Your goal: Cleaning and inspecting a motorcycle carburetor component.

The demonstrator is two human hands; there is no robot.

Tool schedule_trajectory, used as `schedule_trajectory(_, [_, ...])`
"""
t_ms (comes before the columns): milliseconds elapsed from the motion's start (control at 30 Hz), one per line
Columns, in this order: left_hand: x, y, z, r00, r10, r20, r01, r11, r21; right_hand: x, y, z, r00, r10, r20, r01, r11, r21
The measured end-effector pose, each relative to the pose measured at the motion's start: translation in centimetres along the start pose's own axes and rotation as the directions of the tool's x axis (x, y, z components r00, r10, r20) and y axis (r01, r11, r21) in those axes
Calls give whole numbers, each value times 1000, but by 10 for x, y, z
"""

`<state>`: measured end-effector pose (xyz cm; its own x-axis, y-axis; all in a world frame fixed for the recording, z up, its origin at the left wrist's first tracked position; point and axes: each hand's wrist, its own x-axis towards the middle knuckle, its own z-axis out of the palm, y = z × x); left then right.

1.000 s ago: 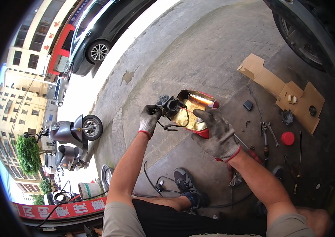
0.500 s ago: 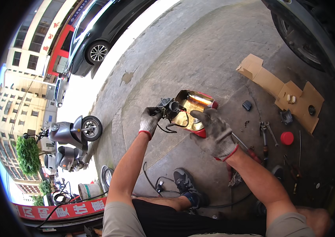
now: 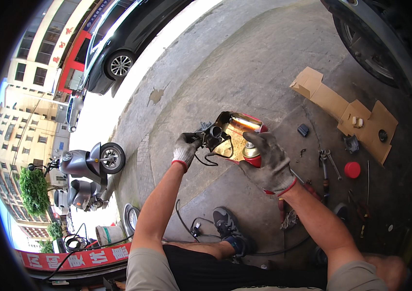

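My left hand (image 3: 185,149), in a grey-palmed work glove, grips a dark carburetor (image 3: 213,137) with a round open bore and a black hose looping below it. My gloved right hand (image 3: 273,167) is wrapped round a red spray can (image 3: 251,154) with a silvery top, its index finger over the nozzle. A thin red straw seems to point from the can toward the carburetor. Both are held over a cut-open metal tin (image 3: 236,138), gold inside with a red outer edge, which stands on the ground. The can's lower part is hidden behind my right hand.
To the right lie flattened cardboard (image 3: 332,102) with small parts on it, a red cap (image 3: 352,169), wrenches (image 3: 334,165) and other tools. A vehicle wheel (image 3: 368,53) stands at far right. Scooters (image 3: 87,162) and a dark car (image 3: 123,53) are at left. Cables run near my foot (image 3: 228,225).
My right hand has shifted slightly right and turned, bringing the spray can's red side into view and drawing it back from the carburetor. My left hand has barely moved.
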<state>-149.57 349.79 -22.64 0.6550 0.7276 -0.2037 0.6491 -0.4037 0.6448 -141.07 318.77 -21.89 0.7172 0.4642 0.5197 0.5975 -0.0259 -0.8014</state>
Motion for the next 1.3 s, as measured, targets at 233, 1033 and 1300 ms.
schedule_trajectory(233, [5, -7, 1, 999, -30, 41, 33, 998, -61, 7, 17, -10, 999, 36, 32, -37, 998, 40])
schedule_trajectory(1033, [-12, 21, 4, 981, -178, 83, 162, 971, 175, -17, 15, 18, 984, 67, 166, -38, 984, -174])
schedule_trajectory(1300, [-12, 21, 1, 979, -175, 107, 150, 966, 211, -12, 14, 22, 991, 30, 131, -16, 994, -111])
